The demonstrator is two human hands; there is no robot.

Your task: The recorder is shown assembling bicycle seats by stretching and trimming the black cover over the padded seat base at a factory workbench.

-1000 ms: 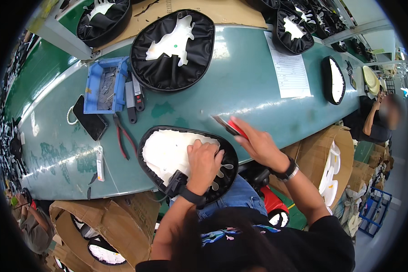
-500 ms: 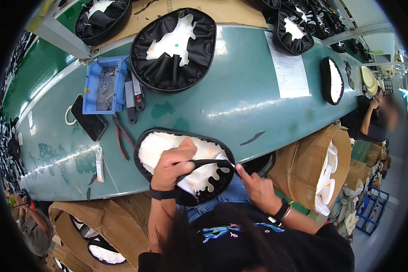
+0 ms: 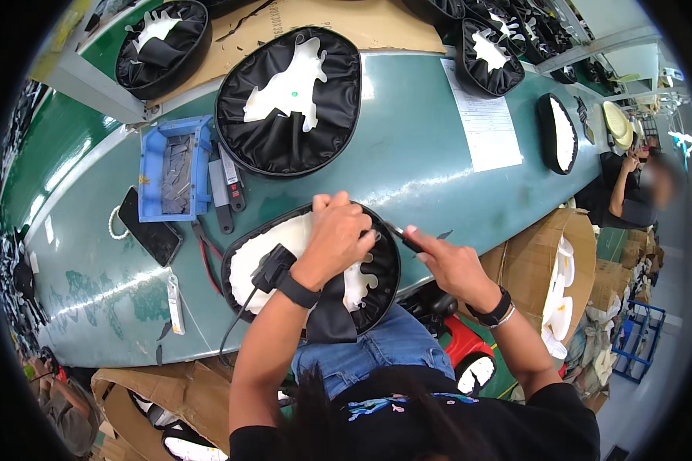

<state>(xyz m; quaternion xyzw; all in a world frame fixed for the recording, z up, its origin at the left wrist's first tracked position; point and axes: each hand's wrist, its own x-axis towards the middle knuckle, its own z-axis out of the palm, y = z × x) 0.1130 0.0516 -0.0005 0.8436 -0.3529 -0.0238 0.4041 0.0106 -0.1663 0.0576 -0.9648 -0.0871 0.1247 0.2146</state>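
Note:
An oval pad (image 3: 265, 250) with a white shell and a black leather-like cover lies at the table's near edge, over my lap. My left hand (image 3: 337, 234) is closed at the pad's far right part, and what its fingers grip is hidden. From beneath that forearm a black strip of cover material (image 3: 332, 316) hangs over the pad's near edge. Just beyond the pad's right rim, my right hand (image 3: 447, 265) holds a slim dark knife (image 3: 404, 239), its tip pointing left toward the rim. A small black device with a cable (image 3: 275, 267) sits at my left wrist.
Behind the pad lies a larger black-covered pad (image 3: 238, 100). To its left are a blue bin (image 3: 152, 173) of grey pieces, utility knives (image 3: 220, 196), red-handled pliers (image 3: 207, 261) and a phone (image 3: 151, 224). Cardboard boxes (image 3: 542, 253) flank me; another person (image 3: 627, 188) sits far right.
My left hand has shifted right and toward the pad's far edge. The black strip stretched between my hands earlier now hangs down. The knife has moved away from the strip to the rim.

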